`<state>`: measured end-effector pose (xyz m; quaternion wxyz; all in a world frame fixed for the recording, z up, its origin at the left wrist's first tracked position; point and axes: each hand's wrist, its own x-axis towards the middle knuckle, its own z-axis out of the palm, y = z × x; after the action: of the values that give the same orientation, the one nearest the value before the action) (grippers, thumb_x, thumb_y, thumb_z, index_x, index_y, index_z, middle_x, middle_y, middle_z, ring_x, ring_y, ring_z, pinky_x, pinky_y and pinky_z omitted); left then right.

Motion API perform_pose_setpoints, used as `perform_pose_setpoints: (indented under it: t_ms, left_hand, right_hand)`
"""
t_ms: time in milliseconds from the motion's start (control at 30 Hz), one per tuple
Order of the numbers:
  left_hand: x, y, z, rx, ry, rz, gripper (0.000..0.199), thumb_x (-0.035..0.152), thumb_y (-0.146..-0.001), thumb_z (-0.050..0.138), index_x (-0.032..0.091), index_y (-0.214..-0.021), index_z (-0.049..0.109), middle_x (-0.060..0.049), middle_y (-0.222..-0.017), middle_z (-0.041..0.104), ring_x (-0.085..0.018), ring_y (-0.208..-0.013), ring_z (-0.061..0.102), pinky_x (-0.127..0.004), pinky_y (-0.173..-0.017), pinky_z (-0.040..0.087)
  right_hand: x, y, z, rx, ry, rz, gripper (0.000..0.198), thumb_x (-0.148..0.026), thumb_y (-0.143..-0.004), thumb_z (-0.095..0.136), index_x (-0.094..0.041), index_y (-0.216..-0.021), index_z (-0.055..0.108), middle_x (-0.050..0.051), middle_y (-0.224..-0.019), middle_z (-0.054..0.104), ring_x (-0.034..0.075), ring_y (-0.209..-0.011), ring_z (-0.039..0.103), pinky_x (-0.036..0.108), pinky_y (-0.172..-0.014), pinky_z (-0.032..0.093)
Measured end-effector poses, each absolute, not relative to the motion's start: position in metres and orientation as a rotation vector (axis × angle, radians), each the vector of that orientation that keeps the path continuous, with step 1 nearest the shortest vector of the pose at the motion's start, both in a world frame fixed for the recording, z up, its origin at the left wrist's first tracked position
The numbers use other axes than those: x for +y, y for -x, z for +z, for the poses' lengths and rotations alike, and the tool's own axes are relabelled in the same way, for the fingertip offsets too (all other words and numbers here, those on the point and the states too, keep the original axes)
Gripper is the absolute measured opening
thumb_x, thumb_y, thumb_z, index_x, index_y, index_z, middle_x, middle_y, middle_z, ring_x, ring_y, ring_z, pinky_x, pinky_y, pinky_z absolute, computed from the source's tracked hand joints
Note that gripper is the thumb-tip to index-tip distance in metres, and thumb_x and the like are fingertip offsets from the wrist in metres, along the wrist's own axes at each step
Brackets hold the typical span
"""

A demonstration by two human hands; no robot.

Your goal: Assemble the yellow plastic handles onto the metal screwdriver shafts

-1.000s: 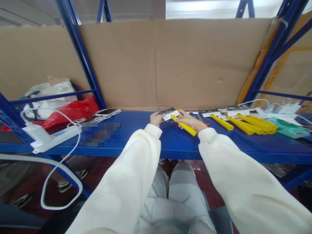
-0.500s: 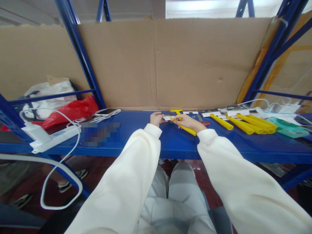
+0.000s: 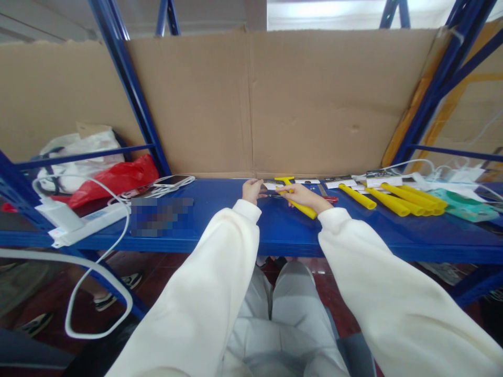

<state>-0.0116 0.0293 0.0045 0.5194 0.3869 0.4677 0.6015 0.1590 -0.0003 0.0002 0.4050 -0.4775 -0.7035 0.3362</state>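
Blue table (image 3: 220,230): white power strip (image 3: 98,219) lay at left end by front edge; phone (image 3: 173,180) and white cable (image 3: 187,181) near back edge, left; cards (image 3: 338,181) along back edge, right; yellow tubes (image 3: 357,197) and green packet (image 3: 469,206) toward right end.

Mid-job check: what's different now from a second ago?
The printed card by the left hand has tipped out of view and shows far less of its face; whether it is gripped now is unclear. The yellow T-shaped piece, largely hidden then, now shows. The right hand stays on the yellow handle; the yellow tubes lie as before.
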Motion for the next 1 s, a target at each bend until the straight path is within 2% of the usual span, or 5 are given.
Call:
perform_pose_setpoints:
  t_ms: [233,400,633,800,1000]
  left_hand:
    - [0.028,0.010,0.006,1.183,-1.023,1.503,0.025,0.025,-0.093,0.065,0.017,-0.117,0.060,-0.014,-0.128,0.066,-0.013,-0.076,0.072,-0.014,-0.044,0.046]
    - [0.030,0.008,0.001,1.245,-1.107,1.484,0.034,0.019,-0.087,0.071,0.017,-0.120,0.060,-0.013,-0.124,0.067,-0.013,-0.072,0.071,-0.014,-0.043,0.041]
    - [0.033,0.007,-0.002,1.273,-1.165,1.462,0.037,0.015,-0.086,0.069,0.017,-0.122,0.060,-0.014,-0.124,0.067,-0.012,-0.066,0.071,-0.015,-0.042,0.040]
    - [0.033,0.007,-0.002,1.274,-1.166,1.449,0.038,0.014,-0.087,0.066,0.017,-0.124,0.059,-0.015,-0.124,0.068,-0.013,-0.067,0.072,-0.015,-0.041,0.039]
    - [0.031,0.007,0.000,1.275,-1.181,1.425,0.038,0.010,-0.087,0.061,0.016,-0.125,0.058,-0.016,-0.125,0.067,-0.012,-0.066,0.071,-0.016,-0.040,0.038]
  right_hand:
    - [0.003,-0.163,0.004,-1.622,1.208,0.812,0.027,-0.006,-0.083,0.069,-0.019,-0.104,0.080,-0.005,-0.053,0.063,0.008,-0.041,0.054,0.017,-0.040,0.046]
    - [0.010,-0.173,0.011,-1.535,1.200,0.651,0.026,-0.005,-0.080,0.066,-0.017,-0.099,0.080,-0.004,-0.057,0.065,0.008,-0.042,0.053,0.018,-0.042,0.045]
    - [0.026,-0.238,0.033,-1.380,1.374,0.370,0.040,-0.013,-0.086,0.061,-0.016,-0.124,0.074,-0.001,-0.062,0.066,0.015,-0.050,0.060,0.030,-0.061,0.055]
    - [0.023,-0.324,0.048,-1.561,1.892,-0.172,0.034,-0.006,-0.080,0.061,-0.013,-0.108,0.079,0.008,-0.074,0.074,0.021,-0.072,0.069,0.032,-0.081,0.052]
    - [0.010,-0.375,0.034,-1.644,2.247,-0.203,0.021,-0.006,-0.082,0.066,-0.012,-0.095,0.080,0.016,-0.081,0.076,0.020,-0.063,0.065,0.031,-0.071,0.048]
